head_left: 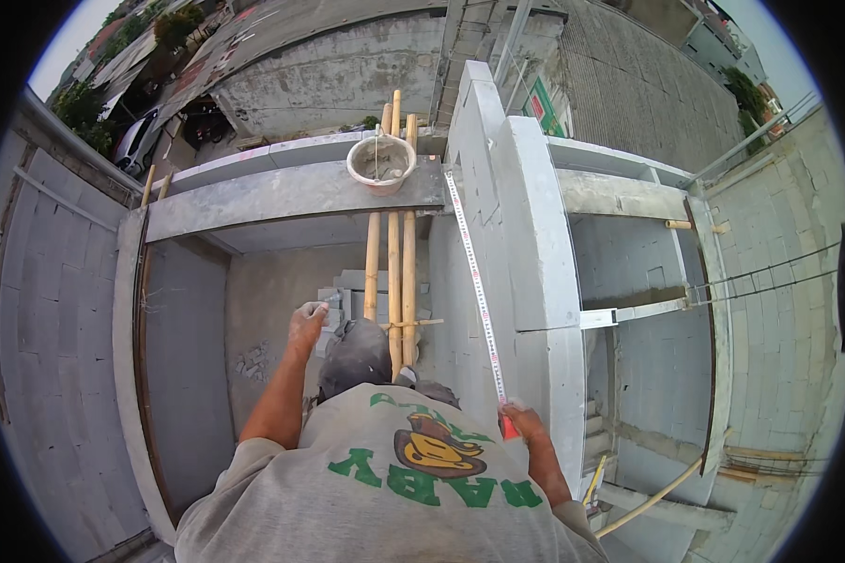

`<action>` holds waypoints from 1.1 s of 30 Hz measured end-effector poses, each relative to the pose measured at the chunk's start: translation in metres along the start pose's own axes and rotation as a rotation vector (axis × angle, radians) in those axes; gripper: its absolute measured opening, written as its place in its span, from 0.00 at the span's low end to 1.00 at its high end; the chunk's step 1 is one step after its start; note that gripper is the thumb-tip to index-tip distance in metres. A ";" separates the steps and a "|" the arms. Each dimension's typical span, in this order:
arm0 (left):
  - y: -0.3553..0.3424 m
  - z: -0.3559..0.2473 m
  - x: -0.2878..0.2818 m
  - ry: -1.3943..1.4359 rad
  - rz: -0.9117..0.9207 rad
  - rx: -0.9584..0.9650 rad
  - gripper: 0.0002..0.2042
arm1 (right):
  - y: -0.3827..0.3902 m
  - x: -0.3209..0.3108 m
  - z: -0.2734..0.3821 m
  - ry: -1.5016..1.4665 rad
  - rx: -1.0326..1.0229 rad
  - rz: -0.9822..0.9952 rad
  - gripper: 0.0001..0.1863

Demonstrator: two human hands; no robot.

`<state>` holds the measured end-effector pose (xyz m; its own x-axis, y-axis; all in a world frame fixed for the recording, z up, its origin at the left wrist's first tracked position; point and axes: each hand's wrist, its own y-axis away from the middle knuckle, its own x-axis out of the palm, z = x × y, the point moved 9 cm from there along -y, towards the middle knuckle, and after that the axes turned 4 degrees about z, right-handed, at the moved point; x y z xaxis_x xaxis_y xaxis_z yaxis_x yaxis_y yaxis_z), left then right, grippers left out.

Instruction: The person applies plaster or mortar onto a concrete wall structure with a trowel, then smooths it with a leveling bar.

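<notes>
My right hand [527, 422] is closed round the red case of a tape measure. From it the white tape blade [479, 286] runs out along the light grey block wall [533, 216], its far end by the concrete beam [282, 194]. My left hand [307, 326] is held out to the left, apart from the tape, with its fingers curled together. Whatever lies in those fingers, if anything, is too small to make out. On the beam stands a pale bucket [381, 180] with grey mortar and a tool handle in it.
Three bamboo poles [393, 272] pass the beam and come down beside my knee. Grey blocks [352, 281] are piled far below on the floor. To the right, an opening is crossed by a beam with steel rods [770, 288]. Block walls [61, 281] rise at both sides.
</notes>
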<state>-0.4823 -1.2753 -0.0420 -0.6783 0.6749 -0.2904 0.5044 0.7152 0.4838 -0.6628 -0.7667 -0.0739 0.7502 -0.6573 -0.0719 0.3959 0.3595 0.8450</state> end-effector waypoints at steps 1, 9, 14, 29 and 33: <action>-0.007 0.014 0.006 -0.065 0.025 -0.111 0.16 | -0.006 -0.008 0.027 0.077 -0.054 -0.031 0.15; -0.139 -0.026 0.087 -0.174 0.234 -0.087 0.18 | -0.088 -0.025 0.153 0.020 -0.162 -0.156 0.14; -0.282 -0.123 0.219 -0.183 0.656 0.020 0.25 | -0.156 -0.020 0.246 -0.045 -0.136 -0.249 0.17; -0.397 -0.275 0.306 -0.074 0.813 -0.200 0.14 | -0.208 0.036 0.426 0.109 -0.093 -0.160 0.28; -0.406 -0.281 0.318 -0.014 0.802 -0.173 0.11 | -0.187 0.029 0.396 -0.048 -0.095 -0.116 0.30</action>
<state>-1.0528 -1.4023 -0.0987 -0.1397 0.9722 0.1880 0.7432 -0.0225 0.6687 -0.9248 -1.1149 -0.0239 0.6711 -0.7282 -0.1391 0.5290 0.3388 0.7780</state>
